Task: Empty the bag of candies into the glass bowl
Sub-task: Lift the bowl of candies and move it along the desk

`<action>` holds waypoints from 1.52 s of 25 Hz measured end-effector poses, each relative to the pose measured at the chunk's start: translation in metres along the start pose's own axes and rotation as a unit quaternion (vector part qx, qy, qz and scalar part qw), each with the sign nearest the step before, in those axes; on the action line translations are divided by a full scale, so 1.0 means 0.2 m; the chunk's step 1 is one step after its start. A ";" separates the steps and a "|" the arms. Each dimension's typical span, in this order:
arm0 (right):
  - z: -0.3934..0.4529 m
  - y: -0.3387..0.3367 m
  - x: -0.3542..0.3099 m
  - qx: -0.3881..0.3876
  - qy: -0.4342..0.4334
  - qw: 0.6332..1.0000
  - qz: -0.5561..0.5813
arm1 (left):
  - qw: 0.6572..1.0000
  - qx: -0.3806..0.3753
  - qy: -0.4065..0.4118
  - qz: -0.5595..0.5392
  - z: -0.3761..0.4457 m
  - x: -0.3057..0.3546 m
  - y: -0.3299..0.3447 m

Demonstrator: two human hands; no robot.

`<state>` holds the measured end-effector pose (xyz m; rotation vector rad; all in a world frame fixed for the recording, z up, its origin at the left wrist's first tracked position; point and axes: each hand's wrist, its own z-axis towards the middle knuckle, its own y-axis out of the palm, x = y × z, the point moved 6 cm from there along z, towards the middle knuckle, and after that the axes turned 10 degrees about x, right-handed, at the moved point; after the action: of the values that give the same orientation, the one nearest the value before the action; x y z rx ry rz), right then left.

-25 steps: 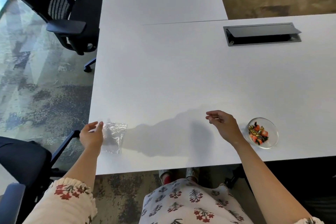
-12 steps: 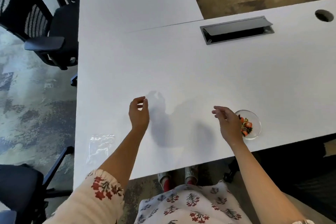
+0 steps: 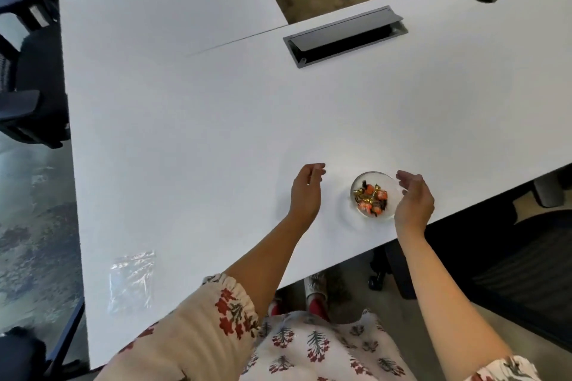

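The clear bag [image 3: 132,282] is lying flat and looking empty on the white table [image 3: 216,120], at about 8 o'clock near the front edge. The glass bowl [image 3: 374,194] is holding orange and gold candies [image 3: 371,198]. The left hand [image 3: 306,192] is open at its 9 o'clock, holding nothing. The right hand [image 3: 413,199] is cupping open at its 3 o'clock, touching or nearly touching. Lots of bare table is stretching toward 12 o'clock.

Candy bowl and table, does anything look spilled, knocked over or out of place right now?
Nothing stands out. The glass bowl sits upright near the table's front edge with the candies inside, none loose on the surface. The clear bag lies flat and looks empty by the left edge. Left hand and right hand flank the bowl, both open.
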<state>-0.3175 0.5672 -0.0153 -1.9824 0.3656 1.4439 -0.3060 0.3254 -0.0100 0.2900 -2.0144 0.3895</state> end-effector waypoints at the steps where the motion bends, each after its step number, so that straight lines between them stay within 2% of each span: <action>1: 0.03 -0.02 0.05 0.011 0.026 1.000 0.013 | 1.000 -0.011 -0.014 -0.005 0.00 -0.02 0.07; 7: 0.04 0.01 0.21 -0.024 0.157 0.979 0.128 | 0.991 -0.055 -0.113 -0.035 0.00 -0.16 0.38; 10: 0.04 0.07 0.28 -0.056 0.215 0.965 0.142 | 0.984 -0.078 -0.150 -0.059 -0.01 -0.21 0.48; 15: 0.04 0.13 0.38 -0.091 0.252 0.944 0.193 | 0.979 -0.082 -0.169 -0.085 -0.01 -0.25 0.54; 20: 0.02 0.18 0.36 -0.079 0.262 0.934 0.229 | 0.972 -0.063 -0.193 -0.117 -0.01 -0.25 0.56; 26: -0.13 0.28 0.22 -0.102 0.265 0.928 0.241 | 0.965 -0.026 -0.196 -0.173 0.03 -0.21 0.37; 30: -0.27 0.51 0.09 -0.131 0.282 0.925 0.219 | 0.954 0.021 -0.190 -0.232 0.11 -0.10 0.15; 38: -0.53 1.01 -0.23 -0.199 0.262 0.919 0.216 | 0.947 0.096 -0.132 -0.277 0.33 0.16 -0.37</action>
<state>-0.3704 0.3395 -0.0215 -2.7594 0.8419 1.2804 -0.3476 0.2298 0.0014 1.0493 -2.0461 0.1927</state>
